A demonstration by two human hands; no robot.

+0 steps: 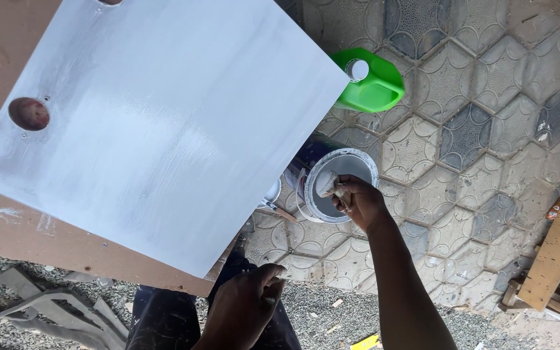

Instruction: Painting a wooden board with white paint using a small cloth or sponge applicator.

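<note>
Head view: right hand (358, 202) grips a paint-soaked rag (327, 183) inside the round white paint can (358, 162) on the tiled floor (474, 129). Left hand (244, 301), loosely curled and empty, rests near the white-painted flat board (163, 123). I'd wring off excess against the rim.

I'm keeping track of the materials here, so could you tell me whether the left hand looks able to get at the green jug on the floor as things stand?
Probably not easily. The left hand rests by the near corner of the white-painted board, and the green jug lies beyond the board's far corner, with the paint can and right hand between.
</note>
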